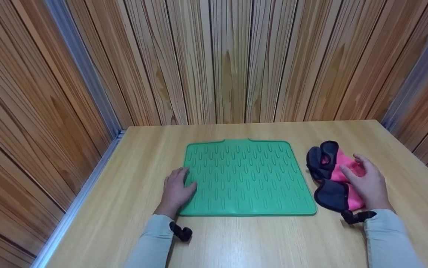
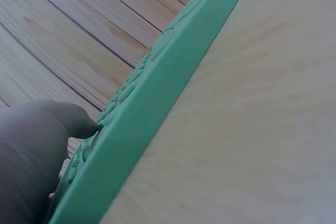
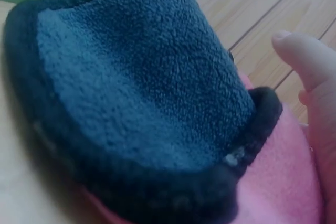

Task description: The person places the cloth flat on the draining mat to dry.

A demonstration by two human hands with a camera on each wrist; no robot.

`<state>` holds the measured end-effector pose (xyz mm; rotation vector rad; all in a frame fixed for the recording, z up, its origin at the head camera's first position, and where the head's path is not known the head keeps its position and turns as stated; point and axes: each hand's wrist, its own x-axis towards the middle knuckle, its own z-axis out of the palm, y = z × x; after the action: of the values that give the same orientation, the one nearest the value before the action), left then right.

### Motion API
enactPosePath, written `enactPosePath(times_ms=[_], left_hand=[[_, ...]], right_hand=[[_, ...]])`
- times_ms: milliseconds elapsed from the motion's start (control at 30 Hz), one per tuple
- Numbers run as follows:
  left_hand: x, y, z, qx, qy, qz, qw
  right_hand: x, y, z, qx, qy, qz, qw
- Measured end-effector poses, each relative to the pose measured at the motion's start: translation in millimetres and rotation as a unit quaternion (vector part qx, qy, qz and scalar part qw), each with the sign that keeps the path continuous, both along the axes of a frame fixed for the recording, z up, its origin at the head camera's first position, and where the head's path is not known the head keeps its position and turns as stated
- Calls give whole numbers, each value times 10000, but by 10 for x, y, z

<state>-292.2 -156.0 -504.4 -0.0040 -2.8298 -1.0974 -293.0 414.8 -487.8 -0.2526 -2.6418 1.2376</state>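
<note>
A green rubbery mat (image 1: pixel 243 178) with rows of raised oval ridges lies flat on the table. My left hand (image 1: pixel 176 189) rests at its left edge, the thumb (image 2: pixel 79 119) touching the ridged top and the fingers relaxed along the side. To the right of the mat lies a crumpled pink and dark-blue fleece item (image 1: pixel 342 173) with black binding along its edges. Over the pink part hovers my right hand (image 1: pixel 371 184), thumb and fingers spread apart. Up close in the right wrist view, a dark-blue fleece flap (image 3: pixel 147 77) folds over the pink cloth.
The light wood table (image 1: pixel 120 208) carries both items. Behind it stands a wood-plank wall (image 1: pixel 232 67), with a similar wall (image 1: pixel 24 93) at the left and metal posts in the corners. Each wrist wears a small black camera mount (image 1: pixel 181 232).
</note>
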Motion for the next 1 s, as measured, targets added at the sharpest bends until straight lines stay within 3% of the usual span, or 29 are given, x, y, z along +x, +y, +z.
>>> enactPosePath(times_ms=[400, 1000], left_hand=[[5, 15, -52, -57, 100, -90, 9999], [0, 1, -45, -120, 85, -44, 9999]], right_hand=[[24, 78, -78, 330, -661, 243, 9970], [7, 60, -33, 533, -781, 426, 9946]])
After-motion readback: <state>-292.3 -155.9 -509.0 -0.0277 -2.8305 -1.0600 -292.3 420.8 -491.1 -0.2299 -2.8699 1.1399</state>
